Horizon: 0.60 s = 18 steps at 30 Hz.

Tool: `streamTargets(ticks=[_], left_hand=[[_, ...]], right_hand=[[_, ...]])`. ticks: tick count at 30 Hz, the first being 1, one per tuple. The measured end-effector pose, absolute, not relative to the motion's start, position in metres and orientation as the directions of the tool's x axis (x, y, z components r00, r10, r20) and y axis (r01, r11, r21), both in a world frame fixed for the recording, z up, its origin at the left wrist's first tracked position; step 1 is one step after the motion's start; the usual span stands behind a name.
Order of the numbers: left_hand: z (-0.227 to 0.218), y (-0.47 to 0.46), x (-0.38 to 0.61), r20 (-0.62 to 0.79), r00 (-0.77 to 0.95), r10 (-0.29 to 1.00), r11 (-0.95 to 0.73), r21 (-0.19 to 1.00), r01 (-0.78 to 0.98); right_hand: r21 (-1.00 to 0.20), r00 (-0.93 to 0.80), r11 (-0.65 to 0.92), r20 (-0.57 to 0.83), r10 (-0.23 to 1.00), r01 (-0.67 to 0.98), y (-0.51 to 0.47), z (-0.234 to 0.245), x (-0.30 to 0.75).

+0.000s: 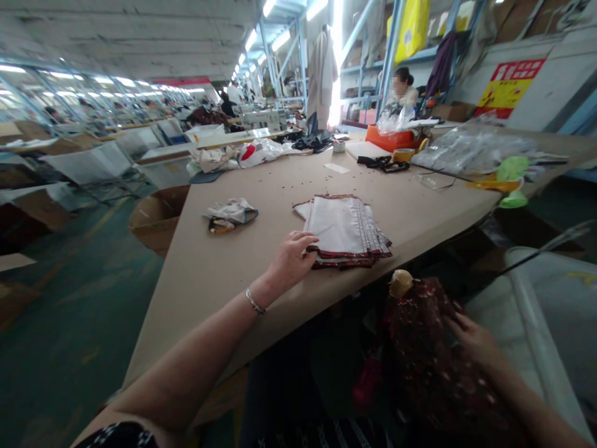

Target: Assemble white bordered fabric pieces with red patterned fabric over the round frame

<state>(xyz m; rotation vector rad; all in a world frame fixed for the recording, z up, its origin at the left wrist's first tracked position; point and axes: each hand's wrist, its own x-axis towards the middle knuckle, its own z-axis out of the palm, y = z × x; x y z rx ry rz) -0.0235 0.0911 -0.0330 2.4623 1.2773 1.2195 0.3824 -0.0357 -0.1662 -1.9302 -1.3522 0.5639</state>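
My left hand [293,258] reaches over the tan worktable [224,267] and its curled fingers pinch the near left corner of a stack of white fabric pieces with dark red edges [345,229]. A thin bracelet sits on that wrist. Below the table edge, my right hand [473,339] rests with fingers spread against a dark red patterned cloth bundle [422,348] in my lap. A small pale yellowish lump [400,283] sits at the top of that bundle.
A crumpled pale cloth [229,214] lies left of the stack. Far end of the table holds plastic bags [466,149], an orange tray [389,138], black straps [385,163] and green objects [512,180]. A person [402,87] sits beyond. Cardboard boxes [156,218] stand left of the table.
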Motion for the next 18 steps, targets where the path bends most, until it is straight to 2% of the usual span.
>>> streamTargets(ticks=[2,3,5,8,9,11,14,16,18], left_hand=[[-0.037,0.097,-0.019,0.563,0.407,0.719,-0.648,0.332,0.686],[-0.038,0.099,-0.017,0.543,0.436,0.717,-0.647,0.288,0.706],[-0.034,0.104,-0.014,0.517,0.468,0.717,-0.638,0.218,0.738],[-0.020,0.109,-0.009,0.545,0.446,0.710,-0.616,0.173,0.768],[-0.013,0.109,-0.006,0.567,0.431,0.702,-0.613,0.172,0.771],[0.000,0.106,0.001,0.614,0.403,0.679,-0.616,0.178,0.767],[0.018,0.094,0.012,0.650,0.403,0.644,-0.642,0.174,0.746],[0.027,0.083,0.016,0.660,0.418,0.625,-0.664,0.167,0.729],[0.030,0.070,0.014,0.667,0.419,0.616,-0.678,0.178,0.713]], right_hand=[[-0.668,0.317,-0.255,-0.030,0.948,0.699,-0.040,-0.200,0.381],[-0.663,0.275,-0.233,-0.042,0.961,0.712,-0.040,-0.201,0.377],[-0.686,0.206,-0.120,0.044,0.978,0.717,-0.035,-0.174,0.365],[-0.691,0.225,0.084,0.344,0.911,0.718,-0.020,-0.088,0.326],[-0.649,0.199,0.194,0.481,0.854,0.736,-0.014,-0.057,0.307],[-0.470,-0.031,0.464,0.676,0.736,0.751,-0.001,-0.006,0.264],[-0.242,-0.334,0.575,0.616,0.713,0.782,0.026,0.027,0.203],[-0.136,-0.400,0.530,0.508,0.762,0.837,0.046,0.027,0.180],[-0.057,-0.378,0.437,0.410,0.830,0.898,0.062,0.022,0.175]])
